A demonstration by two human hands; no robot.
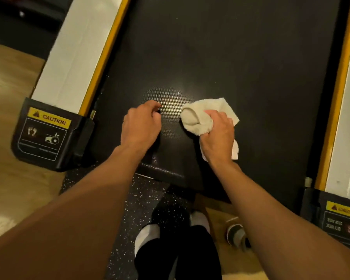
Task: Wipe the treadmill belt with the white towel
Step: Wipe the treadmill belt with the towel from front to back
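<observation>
Wiping looks under way at the belt's (230,57) near end: right hand (217,136) clutches the bunched towel (198,118), left hand (139,126) rests curled, seemingly empty. Next, probably sweep farther up.

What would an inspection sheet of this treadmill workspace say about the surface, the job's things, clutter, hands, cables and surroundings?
Surface: treadmill belt, black and textured; one small white speck lies just beyond the hands.
Job's things: white towel, bunched, lying on the belt.
Clutter: a grey shoe-like thing on the floor near the belt's end.
Hands: right hand grips the towel; left hand is on the belt, fingers curled, nothing seen in it.
Cables: nothing seen.
Surroundings: white side rail with a yellow edge, caution label, speckled mat, wooden floor.
</observation>
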